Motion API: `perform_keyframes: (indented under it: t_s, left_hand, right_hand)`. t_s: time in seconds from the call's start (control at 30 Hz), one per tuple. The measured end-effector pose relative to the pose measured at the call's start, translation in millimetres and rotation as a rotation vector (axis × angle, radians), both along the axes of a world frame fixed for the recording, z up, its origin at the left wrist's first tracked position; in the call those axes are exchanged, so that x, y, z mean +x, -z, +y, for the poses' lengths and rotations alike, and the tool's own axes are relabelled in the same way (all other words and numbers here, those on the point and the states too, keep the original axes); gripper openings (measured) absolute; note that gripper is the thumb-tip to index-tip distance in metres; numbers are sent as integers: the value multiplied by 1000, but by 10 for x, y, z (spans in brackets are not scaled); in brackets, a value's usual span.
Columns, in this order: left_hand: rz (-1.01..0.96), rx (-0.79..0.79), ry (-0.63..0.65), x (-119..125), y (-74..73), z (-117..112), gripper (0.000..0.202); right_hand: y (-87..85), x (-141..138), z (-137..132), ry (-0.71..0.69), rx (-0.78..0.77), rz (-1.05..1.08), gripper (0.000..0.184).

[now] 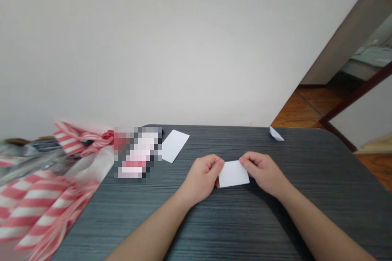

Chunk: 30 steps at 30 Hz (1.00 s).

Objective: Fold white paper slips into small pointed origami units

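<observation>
Between my two hands is a small white rectangular piece of paper (234, 174), held just over the dark table (214, 228). My left hand (203, 177) pinches its upper left corner, thumb on top and fingers curled beneath. At the upper right corner, my right hand (263, 171) grips it the same way. Another flat white sheet of paper (175, 147) lies to the left, farther back. Near the far right edge rests a folded white paper (276, 133), one part of it standing up.
A blurred-out, phone-like object (139, 153) lies on the table's left side. Red-and-white striped bags (39, 204) and clear plastic (101, 163) are heaped beyond the left edge. A pale wall (183, 49) borders the back; wooden floor (309, 106) shows at right.
</observation>
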<state>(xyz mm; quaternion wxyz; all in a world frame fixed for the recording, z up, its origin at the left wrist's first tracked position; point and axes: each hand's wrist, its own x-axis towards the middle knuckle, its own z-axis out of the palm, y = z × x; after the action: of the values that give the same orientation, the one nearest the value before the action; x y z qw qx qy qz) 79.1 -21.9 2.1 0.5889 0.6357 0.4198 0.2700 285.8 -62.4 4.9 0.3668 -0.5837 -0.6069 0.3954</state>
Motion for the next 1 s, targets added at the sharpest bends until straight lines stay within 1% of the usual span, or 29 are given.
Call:
perform_keyframes:
  t_s: [0.1, 0.17, 0.23, 0.37, 0.53, 0.6, 0.67, 0.8, 0.87, 1.0]
  left_hand:
    - [-54, -43, -58, 14, 8, 13, 31]
    - [-95, -70, -68, 15, 16, 23, 31]
    - [-103, -62, -28, 7, 23, 27, 28]
    - [-41, 6, 76, -10, -4, 4, 24]
    - [13, 49, 125, 4, -83, -23, 28]
    - [42, 62, 117, 8, -81, -22, 29]
    - [30, 30, 81, 7, -57, -16, 30]
    - [-26, -3, 20, 2, -6, 2, 30]
    - [-44, -8, 11, 4, 6, 8, 29]
    - [-122, -52, 1, 22, 26, 7, 23]
  right_hand:
    - [20, -9, -1, -11, -30, 70, 22]
    - [40, -8, 2, -24, -38, 102, 20]
    - [64, -3, 6, -12, -25, 128, 19]
    - [100, 1, 10, 43, -6, 146, 17]
    - [112, -30, 2, -6, 0, 91, 19]
    - [121, -45, -5, -1, -12, 131, 18]
    - [131, -58, -12, 9, -48, 218, 16]
    - [140, -83, -11, -43, -130, 376, 15]
    - [134, -97, -6, -63, -132, 415, 17]
    - [105, -110, -19, -40, -112, 492, 26]
